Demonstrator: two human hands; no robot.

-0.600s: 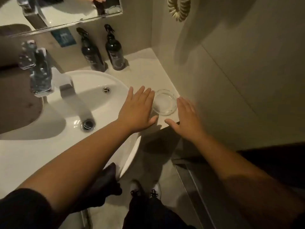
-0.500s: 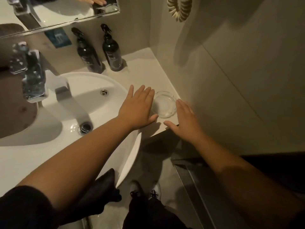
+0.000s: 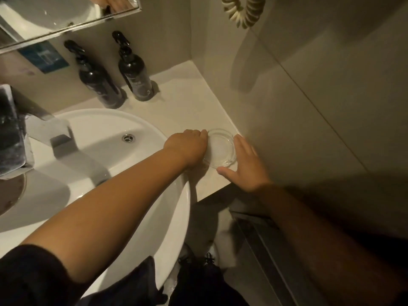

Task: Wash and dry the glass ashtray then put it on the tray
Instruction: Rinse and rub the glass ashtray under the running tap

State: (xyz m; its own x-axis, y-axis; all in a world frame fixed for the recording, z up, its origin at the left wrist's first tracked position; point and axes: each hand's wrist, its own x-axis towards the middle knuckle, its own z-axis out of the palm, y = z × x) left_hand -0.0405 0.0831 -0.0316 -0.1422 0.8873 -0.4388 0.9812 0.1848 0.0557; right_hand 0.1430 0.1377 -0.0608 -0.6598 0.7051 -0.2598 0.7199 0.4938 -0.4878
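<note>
White countertop [image 3: 187, 102] ran beneath my hands, wedged between the round basin [image 3: 106, 124] and the tiled wall [image 3: 309, 107] in dim light. Nearest me, my right hand [image 3: 247, 166] lay flat and spread on the counter, its thumb stretched under the near edge of the glass ashtray [image 3: 220, 149] and its fingers [image 3: 241, 143] running up the ashtray's right rim, touching or just beside it; it held nothing. My left hand [image 3: 187, 146] was curled, knuckles up, pressed against the ashtray's left rim; I could not tell whether those fingers had actually closed on the glass. So the ashtray sat upright on the counter between my two hands, close to the wall corner. Beyond my fingertips, well apart, two dark pump bottles [image 3: 134, 76] stood side by side against the back wall; the right one bore a pale "3" low on its label, the rest unreadable. Farther left hung a blue sign [image 3: 46, 58], its writing too blurred to read, below the mirror [image 3: 55, 16].
</note>
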